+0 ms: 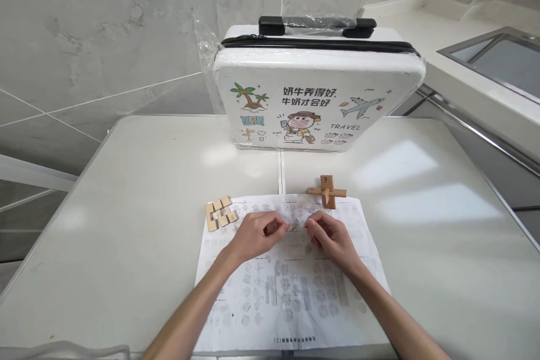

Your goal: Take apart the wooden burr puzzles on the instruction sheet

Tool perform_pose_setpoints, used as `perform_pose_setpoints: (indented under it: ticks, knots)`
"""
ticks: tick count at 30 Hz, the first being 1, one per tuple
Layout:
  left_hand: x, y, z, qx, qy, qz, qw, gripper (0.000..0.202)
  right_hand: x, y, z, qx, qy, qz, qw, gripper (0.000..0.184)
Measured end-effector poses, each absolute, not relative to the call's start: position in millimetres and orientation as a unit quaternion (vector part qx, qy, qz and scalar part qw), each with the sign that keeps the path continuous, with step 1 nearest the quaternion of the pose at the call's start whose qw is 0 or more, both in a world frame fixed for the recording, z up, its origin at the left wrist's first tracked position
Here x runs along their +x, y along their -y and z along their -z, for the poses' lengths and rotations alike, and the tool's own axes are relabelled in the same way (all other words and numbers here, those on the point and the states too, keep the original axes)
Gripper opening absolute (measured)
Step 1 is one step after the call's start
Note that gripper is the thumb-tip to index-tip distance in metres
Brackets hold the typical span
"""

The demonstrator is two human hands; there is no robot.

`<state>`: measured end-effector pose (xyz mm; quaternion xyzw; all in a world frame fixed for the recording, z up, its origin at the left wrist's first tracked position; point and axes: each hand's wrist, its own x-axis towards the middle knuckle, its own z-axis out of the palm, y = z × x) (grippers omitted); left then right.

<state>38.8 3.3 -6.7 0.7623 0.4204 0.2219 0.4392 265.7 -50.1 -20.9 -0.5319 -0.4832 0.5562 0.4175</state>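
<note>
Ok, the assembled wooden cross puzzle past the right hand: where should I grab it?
Probably the upright post of the wooden cross puzzle, pinched from above. It stands tallest and bare, while the side arms lie low near the instruction sheet.

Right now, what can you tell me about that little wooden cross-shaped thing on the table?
The wooden cross puzzle is light brown, unpainted wood, made of notched bars interlocked at right angles: one stands upright and another runs crosswise. It looks assembled. It sits at the top right edge of the printed instruction sheet, in front of the white case. Neither hand touches it; the right hand is nearest.
</note>
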Motion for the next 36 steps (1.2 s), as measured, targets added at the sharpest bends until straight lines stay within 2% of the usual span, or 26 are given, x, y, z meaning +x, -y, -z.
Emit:
perform_pose_setpoints:
  ticks: [8,15,21,26,36]
  knots:
    - [40,-4,6,0.749,-0.432,-0.218,0.453,0.034,260,51,21,-0.537,0.502,-0.525,0.428,0.034]
    - [39,-5,6,0.737,-0.442,-0.225,0.46,0.038,271,41,22,-0.456,0.295,-0.702,0.46,0.036]
    - [40,-6,6,0.74,-0.438,-0.23,0.455,0.039,273,34,27,-0.392,0.198,-0.769,0.466,0.042]
    - [40,-5,6,0.743,-0.434,-0.227,0.456,0.039,274,30,28,-0.395,0.184,-0.76,0.482,0.045]
    - [39,-3,10,0.752,-0.432,-0.217,0.448,0.038,272,31,22,-0.405,0.203,-0.738,0.499,0.032]
